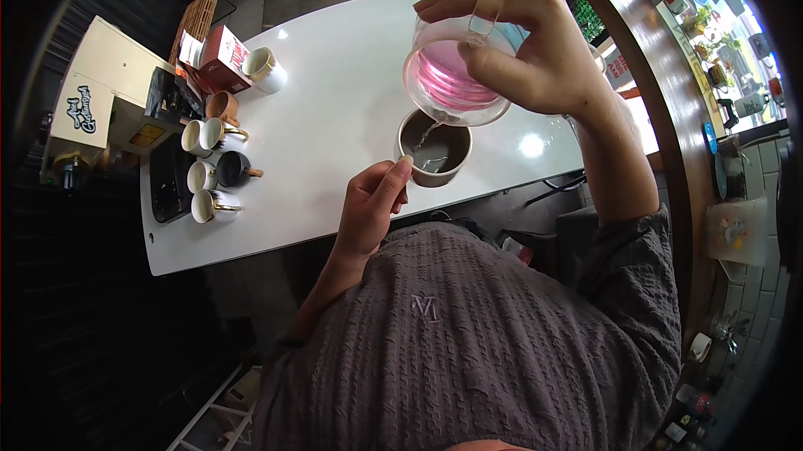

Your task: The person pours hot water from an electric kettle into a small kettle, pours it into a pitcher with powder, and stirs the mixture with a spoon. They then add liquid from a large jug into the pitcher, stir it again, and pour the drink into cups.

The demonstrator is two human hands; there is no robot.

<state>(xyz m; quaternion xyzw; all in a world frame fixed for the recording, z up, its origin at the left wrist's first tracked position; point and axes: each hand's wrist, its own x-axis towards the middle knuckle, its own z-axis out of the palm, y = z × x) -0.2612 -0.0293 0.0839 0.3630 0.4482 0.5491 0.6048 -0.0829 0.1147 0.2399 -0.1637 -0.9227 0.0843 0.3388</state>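
My right hand (535, 49) grips a clear glass jug (418, 87) and holds it tilted above a mug. Pink liquid (456, 74) shows inside the jug. A thin stream runs from the jug's lip into the mug (462, 168), which has a pale rim and a dark-looking inside. My left hand (374, 200) pinches the mug at its near left side, thumb up by the rim. The mug is near the front edge of the white table (326, 116); whether it rests on the top or is held just above, I cannot tell.
Several mugs, among them a dark mug (233, 169) and a white mug (209, 207), stand at the table's left beside a black tray (171, 179). Behind them are a white cup (266, 72), a red box (224, 58) and a cream machine (100, 87). A wooden ledge (661, 74) runs along the right.
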